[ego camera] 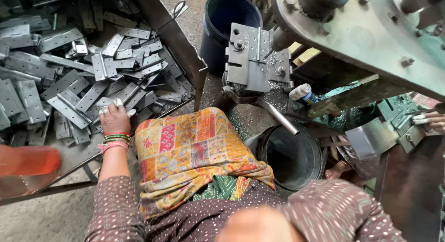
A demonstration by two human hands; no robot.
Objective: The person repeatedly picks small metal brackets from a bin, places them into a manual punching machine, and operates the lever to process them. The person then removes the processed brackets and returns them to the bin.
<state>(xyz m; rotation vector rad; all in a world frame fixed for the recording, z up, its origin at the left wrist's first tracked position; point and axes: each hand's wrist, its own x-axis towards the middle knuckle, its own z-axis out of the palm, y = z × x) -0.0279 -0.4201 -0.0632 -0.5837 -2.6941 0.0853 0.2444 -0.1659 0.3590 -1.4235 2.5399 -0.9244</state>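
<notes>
My left hand (114, 119), with bangles at the wrist and a taped fingertip, reaches into a heap of grey metal hinge plates (69, 80) in a steel tray (178, 40). Its fingers curl down around one hinge plate (121, 104) at the heap's near edge. At the right edge a hand with a taped fingertip (429, 120), seemingly my right hand, rests on a grey-green metal fixture (398, 126); most of it is cut off. A hinge (252, 56) lies open on the press fixture ahead of my knees, which a patchwork cloth (194, 149) covers.
A dark blue bucket (229, 15) stands behind the fixture and a black bucket (292, 156) by my right knee. A heavy machine arm (366, 38) overhangs the upper right. Another person's patterned clothing and foot (338, 170) show below it. An orange blur (28, 161) is at the left.
</notes>
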